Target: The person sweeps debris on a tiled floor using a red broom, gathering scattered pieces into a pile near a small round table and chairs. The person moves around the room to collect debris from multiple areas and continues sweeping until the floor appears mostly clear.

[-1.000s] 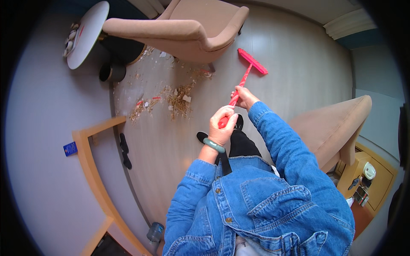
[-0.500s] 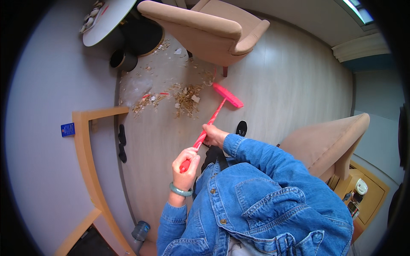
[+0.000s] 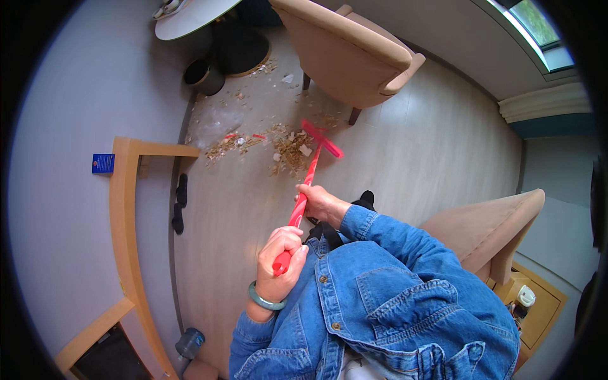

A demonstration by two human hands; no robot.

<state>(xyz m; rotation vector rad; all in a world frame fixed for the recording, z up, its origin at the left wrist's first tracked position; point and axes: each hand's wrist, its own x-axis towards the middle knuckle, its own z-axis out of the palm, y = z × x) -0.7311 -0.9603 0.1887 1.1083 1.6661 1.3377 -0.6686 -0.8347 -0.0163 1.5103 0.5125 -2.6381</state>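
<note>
A broom with a red-and-white striped handle and a pink head (image 3: 323,140) stretches away from me over the floor. My left hand (image 3: 280,261) is wrapped round the top end of the handle, a green bangle on its wrist. Lower down, my right hand (image 3: 318,201) grips the same handle. The broom head touches the right edge of a pile of debris (image 3: 292,152), made of light brown bits and white scraps. More scraps and a clear plastic bag (image 3: 218,123) lie left of the pile.
A beige armchair (image 3: 345,57) stands beyond the broom, with a black bin (image 3: 204,77) and a round white table (image 3: 196,18) at the far left. Another beige chair (image 3: 487,228) is at the right. Black slippers (image 3: 180,204) lie by the left wall near a wooden frame (image 3: 126,221).
The broom head has swung left, up to the debris pile. Both hands stay on the handle. My view has shifted, so the room's things appear displaced.
</note>
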